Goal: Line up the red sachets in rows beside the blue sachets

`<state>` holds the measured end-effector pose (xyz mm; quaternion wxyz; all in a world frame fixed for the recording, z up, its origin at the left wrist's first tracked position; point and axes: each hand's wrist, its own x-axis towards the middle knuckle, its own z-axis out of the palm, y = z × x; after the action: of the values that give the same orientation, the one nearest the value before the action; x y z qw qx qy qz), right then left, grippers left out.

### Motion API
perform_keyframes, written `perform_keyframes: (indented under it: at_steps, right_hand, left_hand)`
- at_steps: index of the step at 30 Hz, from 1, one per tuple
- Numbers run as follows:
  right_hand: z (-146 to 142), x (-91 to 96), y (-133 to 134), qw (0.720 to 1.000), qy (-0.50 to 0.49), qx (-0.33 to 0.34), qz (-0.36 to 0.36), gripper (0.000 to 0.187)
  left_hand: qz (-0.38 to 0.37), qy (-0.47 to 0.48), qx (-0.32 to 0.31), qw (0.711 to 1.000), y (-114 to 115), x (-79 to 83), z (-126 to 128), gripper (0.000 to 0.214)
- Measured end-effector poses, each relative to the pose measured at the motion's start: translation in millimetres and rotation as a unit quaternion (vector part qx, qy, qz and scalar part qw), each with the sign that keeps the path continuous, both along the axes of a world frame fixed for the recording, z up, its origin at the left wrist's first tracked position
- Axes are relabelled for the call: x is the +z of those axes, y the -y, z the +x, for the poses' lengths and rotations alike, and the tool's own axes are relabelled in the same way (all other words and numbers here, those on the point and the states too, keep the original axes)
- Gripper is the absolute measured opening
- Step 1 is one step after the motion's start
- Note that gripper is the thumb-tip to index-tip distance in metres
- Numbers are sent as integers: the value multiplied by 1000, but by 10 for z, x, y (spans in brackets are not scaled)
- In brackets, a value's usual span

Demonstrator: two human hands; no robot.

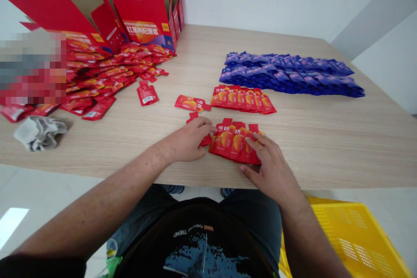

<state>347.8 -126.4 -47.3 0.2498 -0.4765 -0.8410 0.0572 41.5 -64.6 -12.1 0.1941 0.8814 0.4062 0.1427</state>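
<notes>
- Red foil sachets (230, 142): overlapped in a fanned row near the person's edge of a light wood-grain table (309, 147), between both hands; this row is the landmark for all places below.
- Left hand (187, 140): fingers curled, at the row's left end, over a loose red sachet (205, 140) tucked partly beneath them; whether it grips that sachet cannot be told.
- Right hand (270, 167): fingers spread and open, fingertips resting on the row's right end; nothing is held.
- Work in hand: both hands are at the row's two ends, on sachets that lie slightly uneven.
- Second fanned row of red sachets (243, 100): just beyond the landmark, similarly overlapped.
- Single red sachet (190, 103): beyond the landmark and left of the second row, lying crosswise.
- Purple sachets (289, 74): packed in long overlapping rows, well beyond the landmark, to its right.
- Heap of red sachets (110, 78): well left of the landmark, partly hidden by a pixelated patch.
- Opened red cartons (143, 4): standing behind the heap.
- Grey cloth (39, 132): crumpled, left of the landmark.
- Yellow plastic crate (355, 243): on the floor, below and right of the landmark.
</notes>
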Motion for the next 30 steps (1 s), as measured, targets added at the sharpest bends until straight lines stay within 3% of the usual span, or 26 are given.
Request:
perform_keyframes:
  at_steps: [12,17,19,23,26,30]
  right_hand:
    - [-15,1,15,1000,-3,-11,-9,70]
    - [-16,0,20,1000,-6,-11,-11,71]
    - [-13,-2,21,1000,-9,-10,-13,71]
    - [-3,0,17,1000,-17,-6,-22,73]
    - [3,10,13,999,-23,-6,-29,73]
    - [-2,27,14,999,-29,-5,-28,73]
  left_hand:
    - [-27,41,-79,996,148,-43,133,70]
    - [-15,55,-108,993,125,75,66,72]
    - [11,74,-76,994,8,139,-23,67]
    - [77,28,75,994,-463,127,-228,54]
    - [72,-60,159,983,-835,22,-338,56]
    - [28,-179,201,963,-1094,-10,-401,71]
